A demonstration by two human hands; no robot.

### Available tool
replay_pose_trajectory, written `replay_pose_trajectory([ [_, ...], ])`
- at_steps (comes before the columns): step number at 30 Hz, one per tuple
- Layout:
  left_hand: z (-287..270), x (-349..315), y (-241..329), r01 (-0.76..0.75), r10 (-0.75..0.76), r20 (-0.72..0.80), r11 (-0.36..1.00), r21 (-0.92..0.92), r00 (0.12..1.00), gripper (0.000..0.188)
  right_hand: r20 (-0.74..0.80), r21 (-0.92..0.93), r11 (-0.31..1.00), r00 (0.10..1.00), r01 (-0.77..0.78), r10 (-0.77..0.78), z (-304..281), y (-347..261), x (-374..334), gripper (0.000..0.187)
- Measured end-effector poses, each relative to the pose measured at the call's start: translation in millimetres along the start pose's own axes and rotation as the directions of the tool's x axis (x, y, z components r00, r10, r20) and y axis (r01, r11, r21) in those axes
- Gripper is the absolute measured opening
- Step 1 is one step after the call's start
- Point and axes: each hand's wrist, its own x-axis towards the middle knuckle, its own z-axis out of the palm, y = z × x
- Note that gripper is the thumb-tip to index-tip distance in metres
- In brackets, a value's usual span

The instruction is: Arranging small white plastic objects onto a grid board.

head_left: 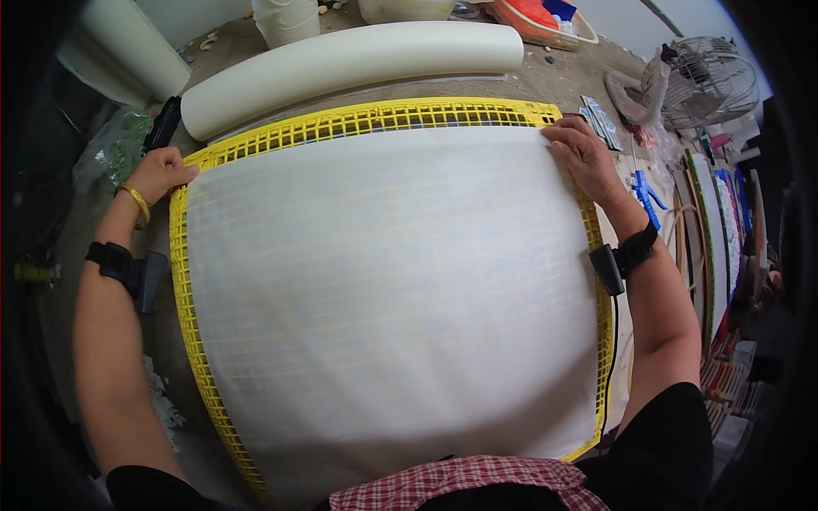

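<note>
My left hand (pixel 162 175) rests at the far left corner of the sheet (pixel 388 289), fingers together and flat, fingertips pressing the sheet's edge where it meets the yellow grid (pixel 183 281). It grips nothing; it only bears down. A gold bangle (pixel 136 203) sits at that wrist, with a black strap (pixel 115 260) further down the forearm.

My right hand (pixel 581 153) lies on the far right corner, fingers slightly spread and laid flat on the sheet's top edge, palm down, clamped on nothing. A black strap with a cable (pixel 626 254) circles that wrist.

The white sheet stretches between both hands and runs from them toward my body, covering nearly the whole grid. The grid's squares show faintly through it. Yellow shows as a border on the left, along the far edge and down the right side.

Just beyond the grid's far edge lies a long white roll (pixel 349 64), stretching across the bench. Past my right hand are a blue tool (pixel 648 192) and a fan (pixel 711 81), well apart from the sheet. A red checked cloth (pixel 460 481) covers my front at the near edge.
</note>
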Motion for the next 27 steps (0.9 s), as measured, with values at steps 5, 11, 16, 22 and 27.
replay_pose_trajectory([
  [5,0.3,2.3,-9.1,0.014,-0.011,0.048,0.997,-0.076,0.999,0.034,-0.052,-0.005,0.991,0.989,-0.136,0.136,8.0,19.8,9.6,0.024],
  [11,-27.5,-11.6,-24.7,-0.144,0.143,-0.020,0.986,-0.085,0.990,0.021,-0.042,-0.092,0.991,0.994,-0.100,0.096,5.6,44.2,38.8,0.025],
  [16,52.7,-127.7,98.2,-0.374,0.374,0.002,0.927,0.000,0.927,0.010,-0.153,0.072,0.974,0.962,-0.217,0.225,-28.7,33.0,3.9,0.035],
  [22,131.9,-352.1,137.5,-0.566,0.463,0.595,0.824,-0.016,0.657,0.024,0.474,0.127,0.979,0.877,-0.160,0.082,-12.4,-179.0,-116.1,0.024],
  [27,149.9,-388.5,136.0,-0.529,0.440,0.449,0.844,0.091,0.778,0.028,0.531,-0.098,0.995,0.844,-0.033,0.080,-23.3,-213.5,-161.1,0.032],
])
